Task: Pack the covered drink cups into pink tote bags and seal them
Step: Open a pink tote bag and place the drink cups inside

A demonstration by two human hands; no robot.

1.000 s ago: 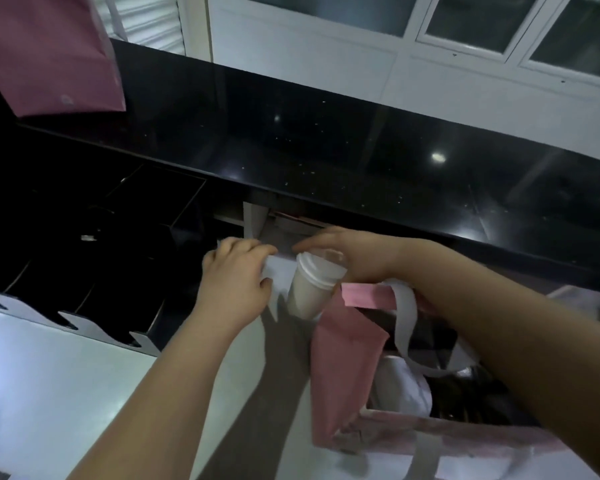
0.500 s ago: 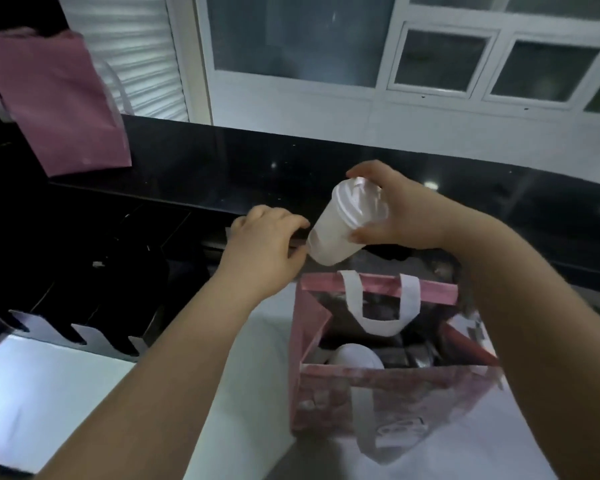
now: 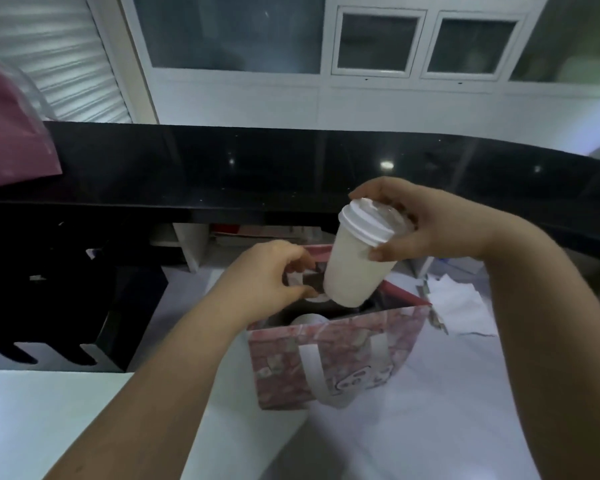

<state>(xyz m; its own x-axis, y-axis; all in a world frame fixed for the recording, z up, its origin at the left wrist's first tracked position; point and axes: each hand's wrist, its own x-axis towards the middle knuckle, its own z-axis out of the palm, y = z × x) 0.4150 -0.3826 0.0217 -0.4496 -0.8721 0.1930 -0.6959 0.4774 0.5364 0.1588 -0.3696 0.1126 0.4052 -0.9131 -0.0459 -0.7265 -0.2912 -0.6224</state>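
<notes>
Just over tote (image 3: 340, 362) rim, lidded cup (image 3: 355, 268)

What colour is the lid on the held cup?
White lid, matching the cup; clearest in head view.

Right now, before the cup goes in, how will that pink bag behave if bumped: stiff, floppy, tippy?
The pink tote bag stands open with straight walls, so it is probably fairly stiff. It looks light, so a knock might slide or tip it, though the left hand holding its rim and the packed cup inside should steady it.
</notes>
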